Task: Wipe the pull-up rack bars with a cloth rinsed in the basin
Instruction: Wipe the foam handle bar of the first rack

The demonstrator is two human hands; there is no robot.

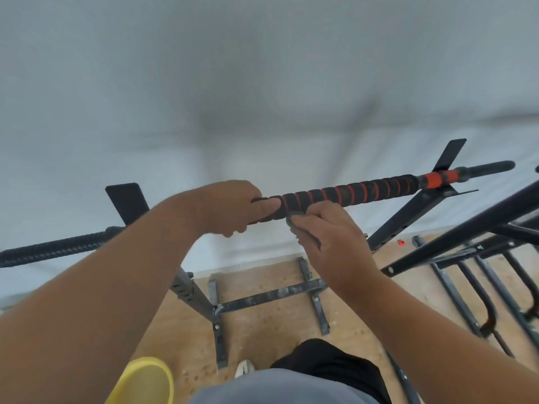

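Mid-wipe, I'd say: the left hand (230, 208) grips the pull-up bar (350, 193) at frame centre, the right hand (329, 237) pinches a dark cloth (294, 220) against its underside; next comes sliding rightward along the foam; the yellow basin (145, 380) waits bottom left

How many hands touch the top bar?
2: left hand grips the top bar mid-span; right hand just right of it, holding a dark cloth against the bar's underside.
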